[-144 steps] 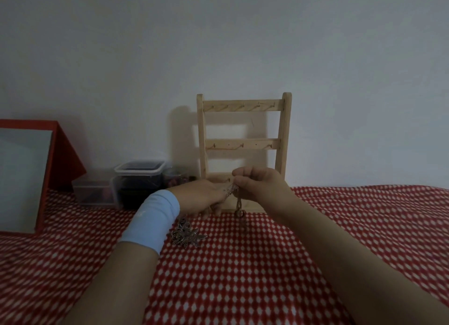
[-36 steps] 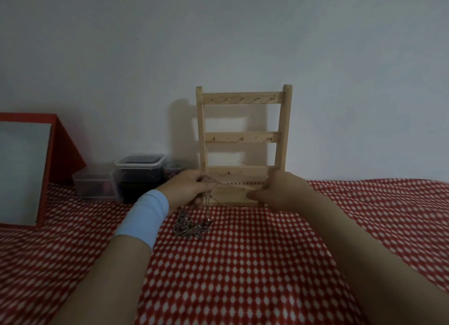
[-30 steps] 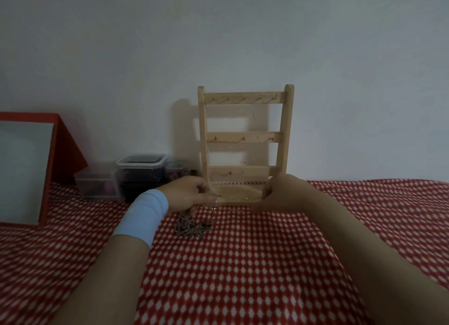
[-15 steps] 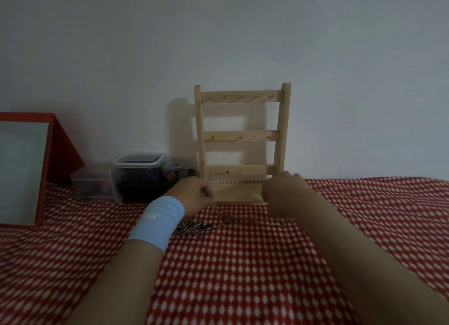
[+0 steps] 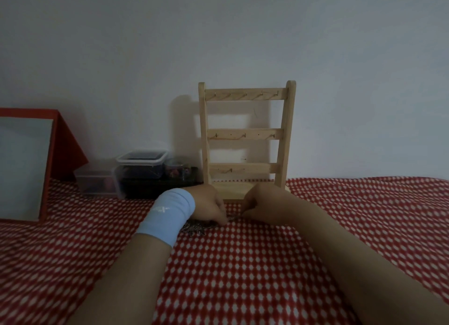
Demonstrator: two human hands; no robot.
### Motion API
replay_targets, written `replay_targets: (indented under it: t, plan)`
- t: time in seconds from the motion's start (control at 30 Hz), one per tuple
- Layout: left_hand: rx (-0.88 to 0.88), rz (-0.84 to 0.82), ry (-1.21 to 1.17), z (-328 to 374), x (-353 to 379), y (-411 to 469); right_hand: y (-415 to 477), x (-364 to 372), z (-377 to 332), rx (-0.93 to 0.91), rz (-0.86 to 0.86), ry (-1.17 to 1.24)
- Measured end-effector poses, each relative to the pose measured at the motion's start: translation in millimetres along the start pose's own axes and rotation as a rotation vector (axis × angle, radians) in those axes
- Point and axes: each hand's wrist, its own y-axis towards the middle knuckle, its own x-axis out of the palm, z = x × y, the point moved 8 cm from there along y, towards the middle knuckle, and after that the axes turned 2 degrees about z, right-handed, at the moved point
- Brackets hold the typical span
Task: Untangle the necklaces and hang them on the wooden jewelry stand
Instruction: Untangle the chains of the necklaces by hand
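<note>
Both hands worked low on the checked cloth [image 5: 243, 264], likely to let the chains lie slack. The left hand [image 5: 206, 204] and right hand [image 5: 261, 203] were pinched on the tangled necklaces [image 5: 194, 228], before the bare wooden jewelry stand [image 5: 246, 140].

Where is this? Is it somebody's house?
Probably a home: a red checked cloth covers the surface by a plain wall, with a wooden jewelry stand and small plastic boxes of bits.

Matt wooden stand [image 5: 246, 132] — patterned cloth [image 5: 243, 264], metal chains [image 5: 194, 228]
</note>
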Motion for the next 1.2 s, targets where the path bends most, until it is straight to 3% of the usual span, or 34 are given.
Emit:
replay_targets:
  t: [0.17, 0.3, 0.37, 0.43, 0.57, 0.7, 0.8, 0.9, 1.03, 1.2]
  plan:
    - [0.024, -0.051, -0.249, 14, -6, -10, 2, 1, 11, 0.047, -0.035, -0.026]
    - [-0.073, -0.418, -0.189, 9, 24, -24, 1, -1, 15, 0.025, -0.036, 0.039]
    - [-0.126, -0.492, -0.164, 5, 28, -28, 0, -2, 11, -0.005, -0.041, 0.081]
    - [-0.146, -0.432, -0.142, -1, 21, -26, -1, -5, 4, -0.046, -0.035, 0.118]
    - [-0.017, -0.048, -0.109, -4, -8, -7, -8, -7, -16, -0.106, -0.088, 0.217]
    - [0.126, 0.182, -0.038, 8, -13, 1, -14, 2, -20, 0.047, -0.254, 0.186]
    - [0.188, 0.155, -0.033, 16, -1, 3, -15, 17, -17, 0.14, -0.358, 0.038]
    - [0.159, 0.044, -0.051, 13, 12, 3, -13, 16, -18, 0.115, -0.335, -0.041]
    - [0.158, 0.047, -0.071, 9, 12, 4, -10, 9, -10, 0.086, -0.294, -0.064]
    - [0.135, 0.085, -0.159, 3, 0, 3, -8, 5, 0, 0.055, -0.24, 0.368]
